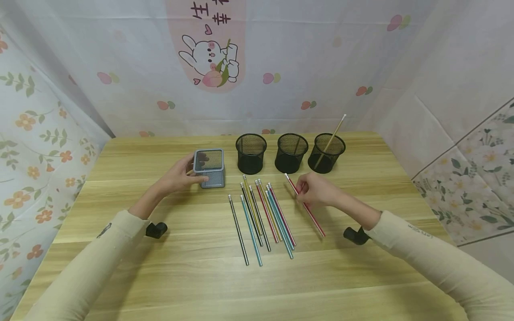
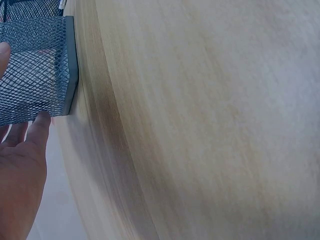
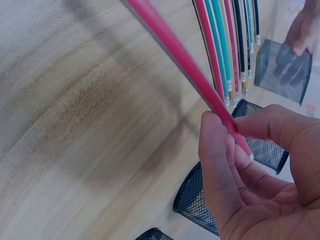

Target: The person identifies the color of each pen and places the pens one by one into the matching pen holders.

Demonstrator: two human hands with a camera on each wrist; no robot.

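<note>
My left hand (image 1: 180,176) grips a grey square mesh pen holder (image 1: 213,179) on the table, thumb at the front and fingers behind it. The left wrist view shows the holder's mesh wall (image 2: 37,70) between thumb and fingers. Between thumb and fingertips, my right hand (image 1: 319,191) pinches a red pencil (image 1: 314,219), tilted with its white eraser end pointing up and away. Close up, the red pencil (image 3: 175,45) is off the table and casts a shadow. Several striped pencils (image 1: 263,214) in black, blue, gold and red lie side by side between the hands.
Behind the pencils stand three round black mesh pen holders: the left (image 1: 250,162), the middle (image 1: 290,161) and the right (image 1: 320,161). A gold pencil (image 1: 336,129) leans in the right one. A patterned curtain (image 1: 281,53) hangs past the table's far edge.
</note>
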